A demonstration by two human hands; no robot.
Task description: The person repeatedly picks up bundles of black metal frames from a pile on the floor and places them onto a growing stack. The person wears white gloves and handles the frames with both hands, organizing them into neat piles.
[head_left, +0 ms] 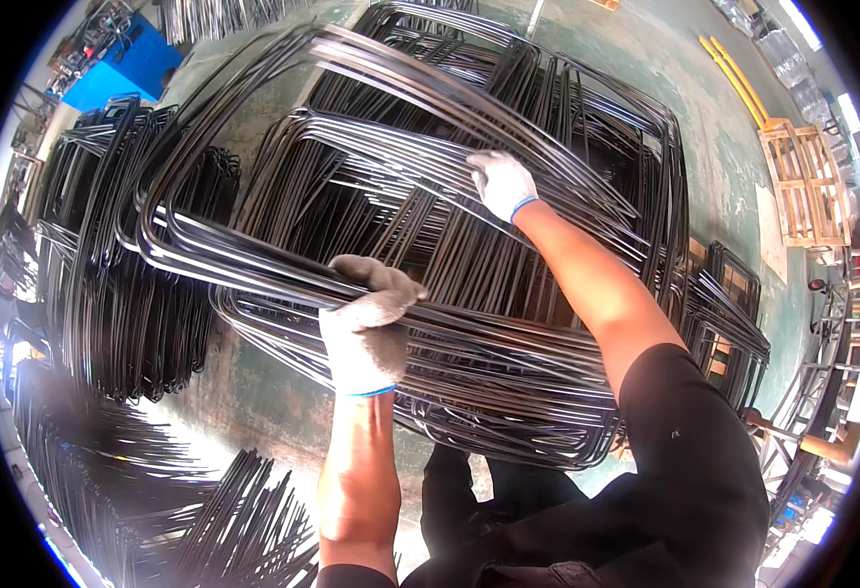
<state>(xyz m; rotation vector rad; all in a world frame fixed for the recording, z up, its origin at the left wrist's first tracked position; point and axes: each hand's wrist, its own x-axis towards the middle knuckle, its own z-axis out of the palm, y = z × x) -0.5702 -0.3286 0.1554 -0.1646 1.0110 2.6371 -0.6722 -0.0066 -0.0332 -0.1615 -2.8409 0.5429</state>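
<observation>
My left hand (366, 328), in a pale work glove, is wrapped round one side of a bundle of dark bent metal rod frames (224, 250). This bundle is tilted, its rounded corners reaching out to the left and its far side blurred. Below it lies a large stack of similar rod frames (449, 240). My right hand (503, 183), also gloved, is closed over the far part of the stack, with its fingers curled against the rods. What lies inside those fingers is hidden.
More bent rod frames (121, 255) are piled at the left. Loose rods (244, 519) lie at the lower left. At the far left stands a blue cabinet (126, 64). Wooden pallets (807, 181) and a yellow pallet jack (734, 78) are at the right.
</observation>
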